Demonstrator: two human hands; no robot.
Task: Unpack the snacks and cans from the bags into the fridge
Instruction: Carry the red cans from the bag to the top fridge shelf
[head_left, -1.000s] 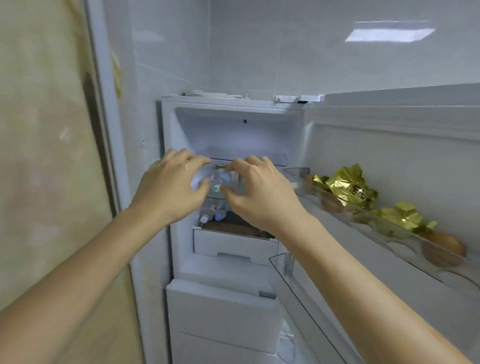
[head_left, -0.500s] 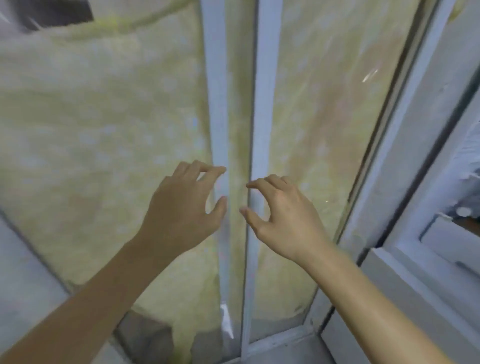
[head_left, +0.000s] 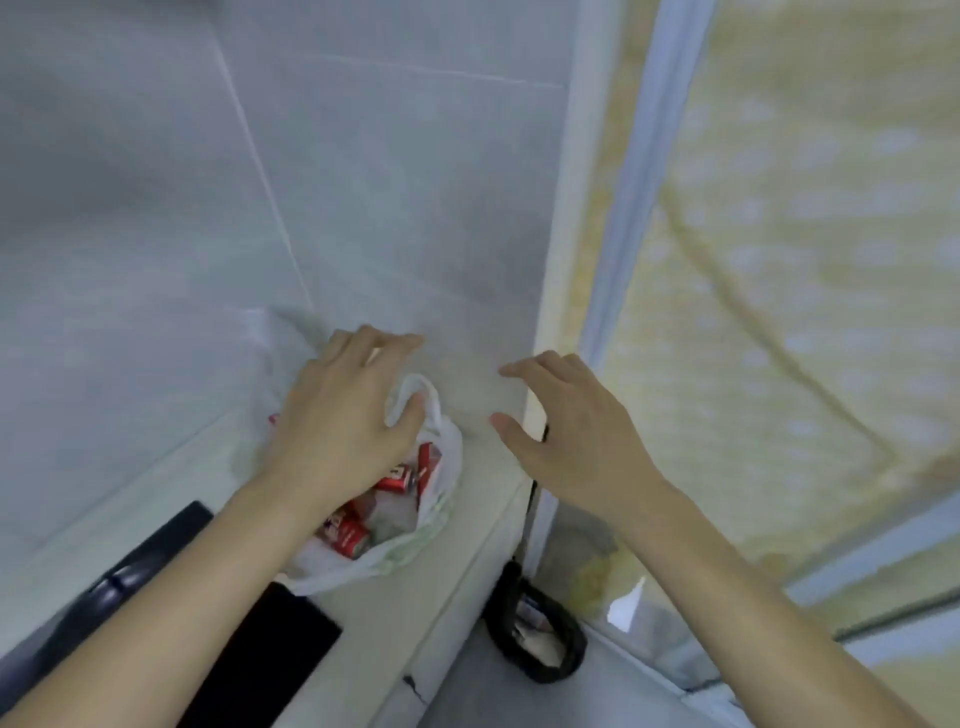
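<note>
Fingers of the left hand (head_left: 343, 415) spread and curled over the mouth of the white plastic bag (head_left: 415, 540), thumb against its knotted handle (head_left: 415, 395); whether anything is actually pinched, impossible to tell. Right hand (head_left: 582, 441) open and empty, hovering just beside the bag, fingers apart. Bag slumped on the pale worktop (head_left: 457, 571), near its right edge and close to the tiled wall (head_left: 363, 182). Red cans (head_left: 348, 535) lying on their sides inside, directly under the left palm (so clearly the nearer hand). Thin, crinkled, floppy film around hard, smooth cylinders; probably needs its mouth spread before a can lifts out.
</note>
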